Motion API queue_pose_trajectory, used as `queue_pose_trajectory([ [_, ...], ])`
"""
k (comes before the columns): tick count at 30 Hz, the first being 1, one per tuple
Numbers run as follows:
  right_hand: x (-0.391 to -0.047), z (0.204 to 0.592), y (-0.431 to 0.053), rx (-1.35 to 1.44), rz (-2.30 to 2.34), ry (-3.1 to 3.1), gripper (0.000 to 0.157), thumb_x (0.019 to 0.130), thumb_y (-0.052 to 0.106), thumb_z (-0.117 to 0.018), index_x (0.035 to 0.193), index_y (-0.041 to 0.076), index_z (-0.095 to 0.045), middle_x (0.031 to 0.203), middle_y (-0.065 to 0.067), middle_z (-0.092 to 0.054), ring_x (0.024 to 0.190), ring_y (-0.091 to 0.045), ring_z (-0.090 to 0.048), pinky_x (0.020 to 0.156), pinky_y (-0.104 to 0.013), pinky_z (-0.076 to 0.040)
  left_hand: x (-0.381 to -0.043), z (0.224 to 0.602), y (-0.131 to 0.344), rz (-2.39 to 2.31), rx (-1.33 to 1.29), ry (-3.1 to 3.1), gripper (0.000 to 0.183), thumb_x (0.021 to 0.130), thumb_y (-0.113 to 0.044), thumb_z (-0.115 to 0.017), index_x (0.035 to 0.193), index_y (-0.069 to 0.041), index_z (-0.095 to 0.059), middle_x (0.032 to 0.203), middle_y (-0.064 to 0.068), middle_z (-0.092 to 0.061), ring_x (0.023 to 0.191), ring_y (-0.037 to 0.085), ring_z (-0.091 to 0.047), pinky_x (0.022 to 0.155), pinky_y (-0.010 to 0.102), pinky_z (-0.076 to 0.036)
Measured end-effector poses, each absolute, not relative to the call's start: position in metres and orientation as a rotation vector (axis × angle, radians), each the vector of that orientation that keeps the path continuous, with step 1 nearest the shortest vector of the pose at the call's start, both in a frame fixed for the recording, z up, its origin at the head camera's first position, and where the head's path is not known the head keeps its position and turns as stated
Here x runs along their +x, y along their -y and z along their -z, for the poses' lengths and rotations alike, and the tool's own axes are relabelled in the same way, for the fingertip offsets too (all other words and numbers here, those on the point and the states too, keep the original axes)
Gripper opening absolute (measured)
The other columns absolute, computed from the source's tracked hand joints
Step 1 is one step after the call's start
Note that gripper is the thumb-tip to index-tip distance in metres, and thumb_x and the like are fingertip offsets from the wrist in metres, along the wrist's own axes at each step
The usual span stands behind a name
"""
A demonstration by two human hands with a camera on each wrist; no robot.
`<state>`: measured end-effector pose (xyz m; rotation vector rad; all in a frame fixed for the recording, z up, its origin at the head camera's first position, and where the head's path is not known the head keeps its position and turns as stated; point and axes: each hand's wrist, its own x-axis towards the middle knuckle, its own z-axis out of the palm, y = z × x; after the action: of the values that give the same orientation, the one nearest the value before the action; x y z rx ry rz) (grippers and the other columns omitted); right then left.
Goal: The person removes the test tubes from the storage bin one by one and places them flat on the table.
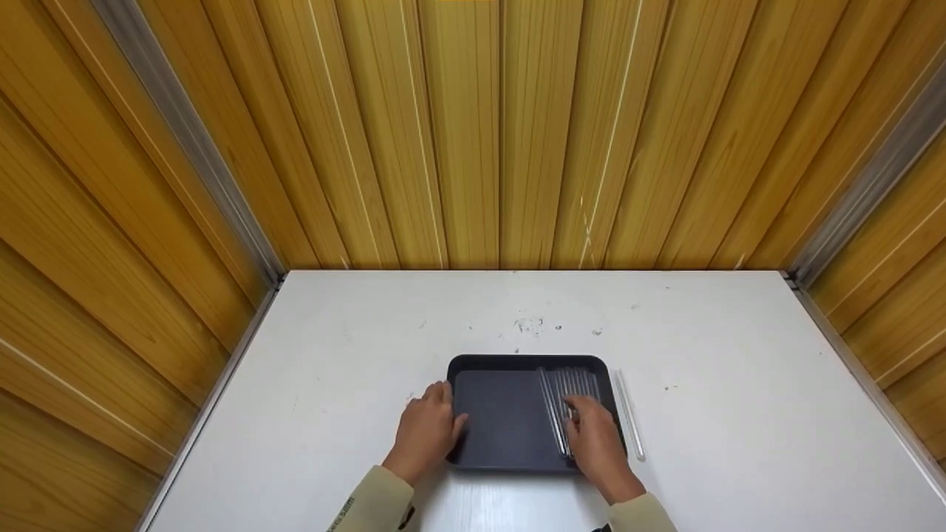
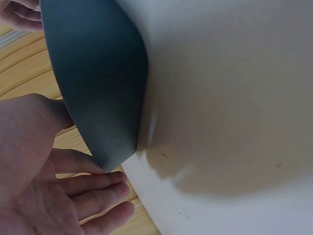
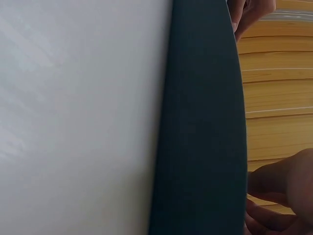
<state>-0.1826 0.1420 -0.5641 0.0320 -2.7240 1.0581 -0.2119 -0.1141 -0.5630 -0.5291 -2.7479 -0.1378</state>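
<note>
A dark rectangular tray lies on the white table. My left hand grips its left rim, thumb over the edge and the other fingers along the outside; the left wrist view shows those fingers by the tray's corner. Several clear tubes lie lengthwise in the right part of the tray. Over them, my right hand pinches a clear tube between thumb and forefinger, hiding part of the row. In the right wrist view the tray wall covers what the right fingertips hold.
One more clear tube lies on the white table just outside the tray's right side. Small dark marks dot the tabletop behind the tray. Wood-patterned panels enclose the back and both sides.
</note>
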Motion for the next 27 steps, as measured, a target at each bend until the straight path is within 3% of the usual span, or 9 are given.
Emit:
queue_pose_trajectory([
  [12,-0.183,0.568,-0.138,0.065,-1.023,2.735,0.027,0.083,-0.007,-0.065,0.11,-0.003,-0.066,0.102,-0.013,-0.065,0.087,-0.02,-0.064,0.071,-0.034,-0.054,-0.213,0.563,0.114,0.14,-0.527,2.771,0.057,0.087,-0.035,-0.07,0.122,0.009,-0.06,0.113,0.018,-0.065,0.086,0.03,-0.068,0.077,0.043,-0.056],
  [18,-0.183,0.57,-0.135,0.074,-0.973,2.745,0.028,0.082,-0.006,-0.068,0.109,-0.001,-0.067,0.1,-0.011,-0.066,0.088,-0.019,-0.062,0.074,-0.037,-0.053,-0.212,0.563,0.114,0.145,-0.546,2.729,0.057,0.087,-0.034,-0.071,0.121,0.009,-0.059,0.107,0.016,-0.063,0.081,0.027,-0.066,0.072,0.04,-0.055],
  [27,-0.183,0.571,-0.13,0.097,-0.953,2.736,0.027,0.08,-0.007,-0.069,0.107,-0.001,-0.068,0.103,-0.013,-0.067,0.1,-0.03,-0.064,0.087,-0.044,-0.052,-0.211,0.563,0.114,0.179,-0.545,2.713,0.055,0.085,-0.032,-0.073,0.119,0.009,-0.058,0.103,0.015,-0.063,0.078,0.028,-0.065,0.069,0.041,-0.054],
])
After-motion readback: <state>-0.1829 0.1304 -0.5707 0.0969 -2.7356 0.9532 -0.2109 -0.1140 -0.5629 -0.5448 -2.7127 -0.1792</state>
